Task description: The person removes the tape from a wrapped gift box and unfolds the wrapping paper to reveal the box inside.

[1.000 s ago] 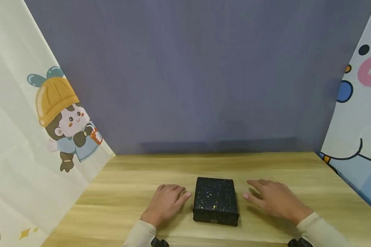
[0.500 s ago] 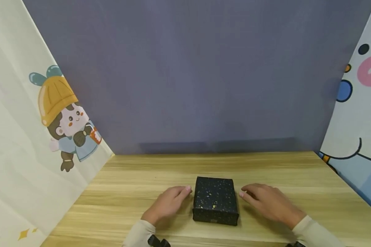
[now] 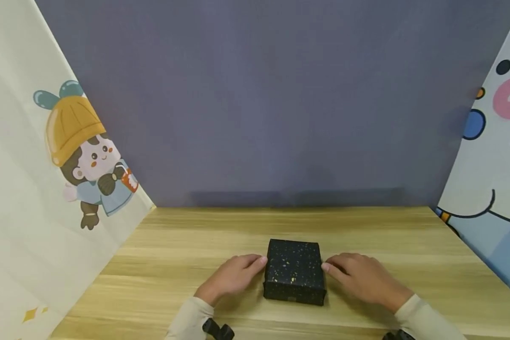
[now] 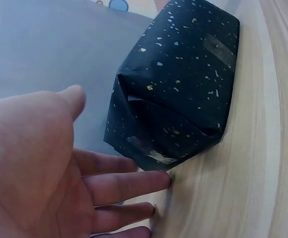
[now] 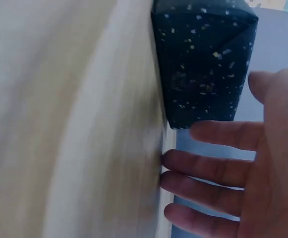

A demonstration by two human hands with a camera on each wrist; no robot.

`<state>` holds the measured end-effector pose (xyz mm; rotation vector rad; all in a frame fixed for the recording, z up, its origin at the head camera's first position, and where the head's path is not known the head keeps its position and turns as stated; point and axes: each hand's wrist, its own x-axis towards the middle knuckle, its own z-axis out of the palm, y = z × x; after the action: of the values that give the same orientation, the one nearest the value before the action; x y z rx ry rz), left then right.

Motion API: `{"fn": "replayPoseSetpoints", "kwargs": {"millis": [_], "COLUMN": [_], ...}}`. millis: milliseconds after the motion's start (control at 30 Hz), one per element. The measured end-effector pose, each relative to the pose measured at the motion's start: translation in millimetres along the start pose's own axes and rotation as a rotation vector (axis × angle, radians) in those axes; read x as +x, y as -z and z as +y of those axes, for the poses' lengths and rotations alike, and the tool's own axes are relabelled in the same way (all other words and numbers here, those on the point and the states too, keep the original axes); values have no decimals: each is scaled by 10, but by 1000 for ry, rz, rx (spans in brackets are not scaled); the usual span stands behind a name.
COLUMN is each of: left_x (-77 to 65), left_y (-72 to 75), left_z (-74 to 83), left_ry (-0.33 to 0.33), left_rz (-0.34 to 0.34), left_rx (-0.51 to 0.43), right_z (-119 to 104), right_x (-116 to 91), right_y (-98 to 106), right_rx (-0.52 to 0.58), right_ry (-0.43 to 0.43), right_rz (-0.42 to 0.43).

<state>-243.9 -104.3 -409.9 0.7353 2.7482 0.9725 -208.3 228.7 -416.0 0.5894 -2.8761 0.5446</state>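
A flat box wrapped in black speckled paper (image 3: 294, 264) lies on the wooden table. At its left side is my left hand (image 3: 233, 277), palm toward it. The left wrist view shows that hand's fingers extended near the folded end of the box (image 4: 183, 64), the thumb raised apart from it. My right hand (image 3: 363, 279) is at the opposite side, its thumb tip close to the wrapping. From the right wrist view, its fingers are fairly straight near the box's lower edge (image 5: 203, 69). Whether the fingertips touch the box, I cannot tell. A strip of clear tape (image 4: 219, 50) sticks to the wrapping.
The wooden tabletop (image 3: 187, 236) runs back to a grey-blue backdrop (image 3: 255, 104). A pale cloth with a cartoon child (image 3: 89, 156) hangs at the left, and another with a cartoon animal (image 3: 493, 156) at the right. Dark wrist straps (image 3: 218, 329) sit over pale sleeves.
Both hands have moved inward, toward the two sides of the box, and their thumbs are now nearer to it. The box stays in its place on the table. The head view has shifted slightly.
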Motion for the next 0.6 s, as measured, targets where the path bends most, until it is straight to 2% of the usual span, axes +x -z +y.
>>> {"fn": "replayPoseSetpoints", "kwargs": {"millis": [200,300,400,500,600], "left_x": [37,14,-8,-8,1], "left_y": [6,26,25,-7,-34], "left_z": [31,49,55,59,68], "left_ry": [25,59,85,78,60], "left_rz": [-16,-21,-59,-96,-97], "left_rx": [66,79,50,35,42], "right_z": [-58,-109,-136,-125,-92], "right_x": [106,213,287,286,263], "right_y": [55,53,43,36,18], "right_rx": [42,52,50,58,76], "right_ry": [-88,-96,-101,-127,-166], "right_rz": [-106,-130,-134,-136,-127]}}
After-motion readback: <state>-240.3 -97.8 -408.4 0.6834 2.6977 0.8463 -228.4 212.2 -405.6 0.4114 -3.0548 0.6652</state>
